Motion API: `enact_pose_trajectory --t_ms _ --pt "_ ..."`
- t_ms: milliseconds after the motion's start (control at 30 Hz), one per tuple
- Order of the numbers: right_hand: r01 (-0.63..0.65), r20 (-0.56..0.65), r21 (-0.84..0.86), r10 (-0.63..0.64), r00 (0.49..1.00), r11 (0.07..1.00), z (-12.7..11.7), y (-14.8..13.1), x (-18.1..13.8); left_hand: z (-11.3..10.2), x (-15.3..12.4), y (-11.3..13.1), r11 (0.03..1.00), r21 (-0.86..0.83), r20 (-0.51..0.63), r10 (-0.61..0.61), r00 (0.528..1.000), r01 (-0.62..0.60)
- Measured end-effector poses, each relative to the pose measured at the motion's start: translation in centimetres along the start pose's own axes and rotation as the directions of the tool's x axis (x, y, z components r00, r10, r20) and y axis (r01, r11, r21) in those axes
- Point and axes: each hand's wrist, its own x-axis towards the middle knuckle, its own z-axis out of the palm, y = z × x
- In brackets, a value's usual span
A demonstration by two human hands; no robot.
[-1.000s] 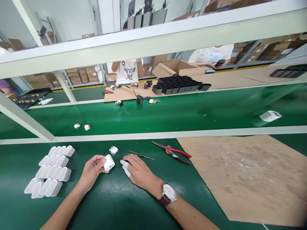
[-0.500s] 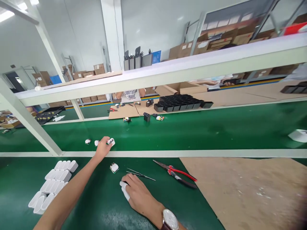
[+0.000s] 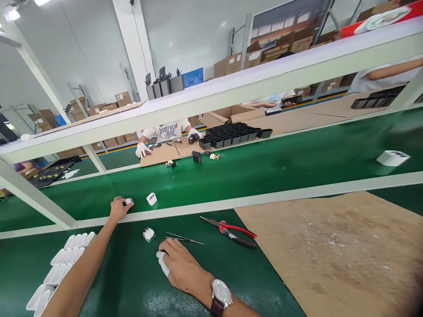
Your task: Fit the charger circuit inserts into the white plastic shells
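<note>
White module is at your left hand's fingertips, over the belt; can't tell whether they pinch it. Take it squarely by the edges. Right hand lies half-curled by the tweezers, grip unclear.

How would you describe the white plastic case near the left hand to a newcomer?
Find the long, pale rail crossing the green work surface. Just beyond it, right of the bare left hand, sits a small, rounded, white plastic case with dark openings. Its place beside the hand sets it apart from the similar white case at far right.
</note>
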Motion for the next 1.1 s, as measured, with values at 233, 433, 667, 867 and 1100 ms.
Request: enact_pose_trajectory --t_ms 233,433,667,867,1100 --pt "-0.001 -0.014 0.023 0.001 1.0 1.0 0.0 0.1 0.0 0.0 -6.6 0.7 0.947 -0.158 0.029 0.288 0.957 -0.28" --pt "0.035 -0.086 0.094 -0.027 0.996 0.995 0.1 0.2 -0.2 -0.6 -15.6 -1.2 0.888 -0.223 0.001 0.412 0.911 -0.401" --pt "0.038 -0.207 0.074 -0.022 0.978 0.997 0.1 -0.1 0.5 -7.0 -15.9 -8.2 0.921 0.074 -0.225 0.39 0.893 -0.383" --pt "-0.029 -0.077 -0.134 0.018 0.997 0.991 0.4 -1.2 4.8 -8.5 -14.4 -11.6 0.948 0.226 -0.192 0.268 0.944 -0.223" --pt "-0.033 0.044 -0.196 0.042 0.998 0.98 0.5 -1.5 4.2 -8.0 -17.0 -5.4 0.874 -0.143 -0.096 0.455 0.885 -0.465"
